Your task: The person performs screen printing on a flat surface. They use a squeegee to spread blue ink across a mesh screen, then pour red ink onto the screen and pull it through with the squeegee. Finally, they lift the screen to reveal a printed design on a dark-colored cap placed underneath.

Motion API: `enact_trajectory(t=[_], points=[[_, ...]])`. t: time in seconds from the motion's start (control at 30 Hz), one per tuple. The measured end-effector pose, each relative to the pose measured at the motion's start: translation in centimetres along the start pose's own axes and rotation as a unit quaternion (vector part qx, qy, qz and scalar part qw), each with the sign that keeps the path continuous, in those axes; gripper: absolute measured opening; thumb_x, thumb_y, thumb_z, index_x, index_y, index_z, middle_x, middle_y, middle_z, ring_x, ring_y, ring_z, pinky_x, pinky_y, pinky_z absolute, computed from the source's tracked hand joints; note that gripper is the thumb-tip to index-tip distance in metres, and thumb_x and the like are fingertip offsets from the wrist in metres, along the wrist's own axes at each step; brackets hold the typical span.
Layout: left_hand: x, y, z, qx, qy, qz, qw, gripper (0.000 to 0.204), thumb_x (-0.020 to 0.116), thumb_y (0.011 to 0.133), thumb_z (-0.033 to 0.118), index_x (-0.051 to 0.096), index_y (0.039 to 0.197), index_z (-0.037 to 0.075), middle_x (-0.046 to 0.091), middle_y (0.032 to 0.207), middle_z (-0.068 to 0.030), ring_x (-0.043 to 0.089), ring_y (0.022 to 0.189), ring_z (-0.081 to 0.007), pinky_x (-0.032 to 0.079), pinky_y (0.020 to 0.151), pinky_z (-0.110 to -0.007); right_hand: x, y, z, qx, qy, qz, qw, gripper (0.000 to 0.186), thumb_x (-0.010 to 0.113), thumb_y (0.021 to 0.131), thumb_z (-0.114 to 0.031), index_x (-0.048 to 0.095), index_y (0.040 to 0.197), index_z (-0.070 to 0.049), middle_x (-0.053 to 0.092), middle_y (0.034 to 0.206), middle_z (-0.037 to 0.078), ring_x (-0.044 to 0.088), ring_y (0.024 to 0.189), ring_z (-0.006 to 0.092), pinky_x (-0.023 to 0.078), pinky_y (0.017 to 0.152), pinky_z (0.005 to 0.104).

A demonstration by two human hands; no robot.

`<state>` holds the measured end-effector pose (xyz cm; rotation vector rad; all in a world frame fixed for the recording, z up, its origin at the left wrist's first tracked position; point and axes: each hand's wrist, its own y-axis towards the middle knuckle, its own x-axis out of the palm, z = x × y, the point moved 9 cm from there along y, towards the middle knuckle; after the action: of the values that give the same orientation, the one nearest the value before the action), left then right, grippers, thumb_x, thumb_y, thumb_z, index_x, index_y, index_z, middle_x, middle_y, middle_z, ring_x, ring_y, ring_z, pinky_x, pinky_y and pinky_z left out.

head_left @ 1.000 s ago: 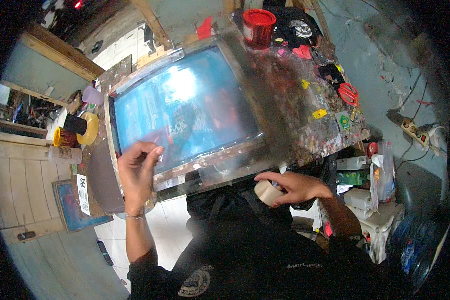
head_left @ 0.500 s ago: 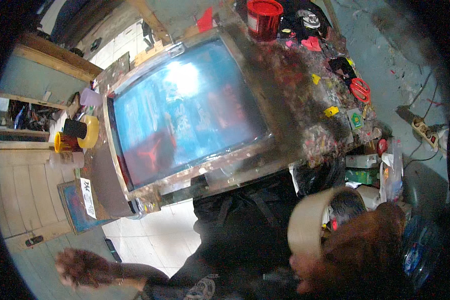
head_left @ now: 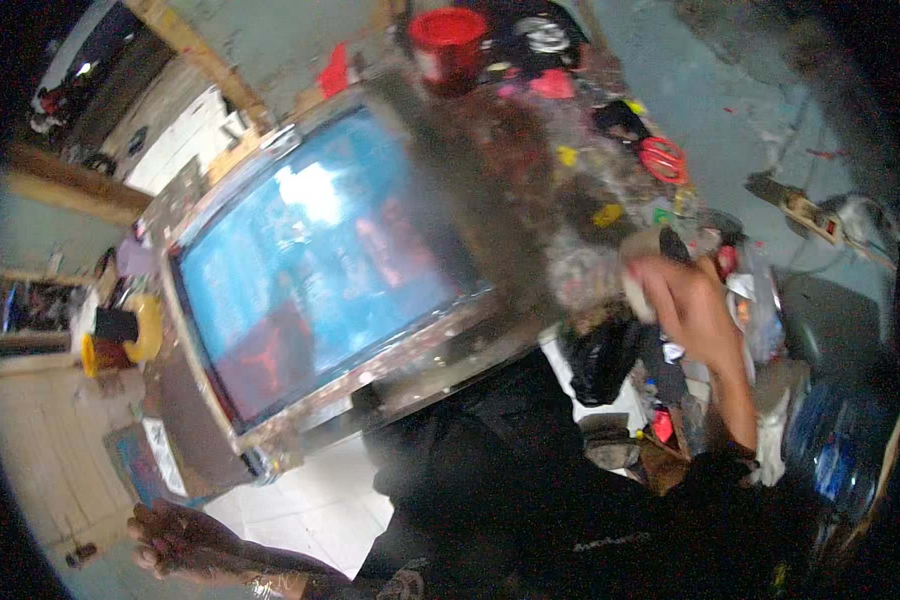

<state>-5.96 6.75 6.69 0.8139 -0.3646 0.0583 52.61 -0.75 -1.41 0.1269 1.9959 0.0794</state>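
Observation:
My right hand (head_left: 695, 315), slightly blurred, grips a beige tape roll (head_left: 640, 288) by the workbench's right front edge. My left hand (head_left: 185, 545) hangs at the lower left, away from the bench, fingers loosely curled and apart with nothing visible in them. A screen-printing frame (head_left: 375, 375) with blue mesh (head_left: 290, 285) lies tilted across the paint-stained workbench (head_left: 510, 160), to the left of my right hand.
A red tub (head_left: 447, 55) and red scissors (head_left: 662, 160) are on the bench's back and right side. A yellow tape roll (head_left: 145, 330) and cups sit at the left. A power strip (head_left: 810, 215) is on the right wall; blue water jugs (head_left: 830, 450) stand lower right.
My left hand has dropped from the screen frame to the lower left. My right hand, with the tape, came close to the camera, then moved up toward the bench's right. The view has shifted.

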Motion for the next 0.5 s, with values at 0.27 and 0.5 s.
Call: enact_trajectory(t=[0.27, 0.5], points=[[3.2, -0.7, -7.7, -0.141, 0.005, 0.088, 0.986, 0.025, 0.059, 0.098, 0.028, 0.048, 0.099, 0.006, 0.050, 0.103, -0.0129, 0.051, 0.098, -0.0275, 0.046, 0.079, -0.040, 3.8, -5.1, 27.2, 0.314, -0.265, 0.007, 0.912, 0.054, 0.061, 0.093, -0.023, 0.044, 0.143, -0.010, 0.068, 0.094, 0.029, 0.065, 0.086, 0.0501, 0.052, 0.083, 0.0581], [1.4, 0.5, -6.9, -0.177, -0.200, -0.073, 0.961, 0.041, 0.034, 0.106, 0.025, 0.038, 0.142, 0.006, 0.040, 0.148, -0.0146, 0.031, 0.140, -0.0316, 0.024, 0.114, -0.049, 0.4, -4.5, 17.9, 0.188, -0.306, 0.164, 0.918, 0.080, 0.065, 0.084, -0.015, 0.028, 0.155, -0.006, 0.062, 0.121, 0.028, 0.060, 0.112, 0.0422, 0.046, 0.100, 0.0498]])
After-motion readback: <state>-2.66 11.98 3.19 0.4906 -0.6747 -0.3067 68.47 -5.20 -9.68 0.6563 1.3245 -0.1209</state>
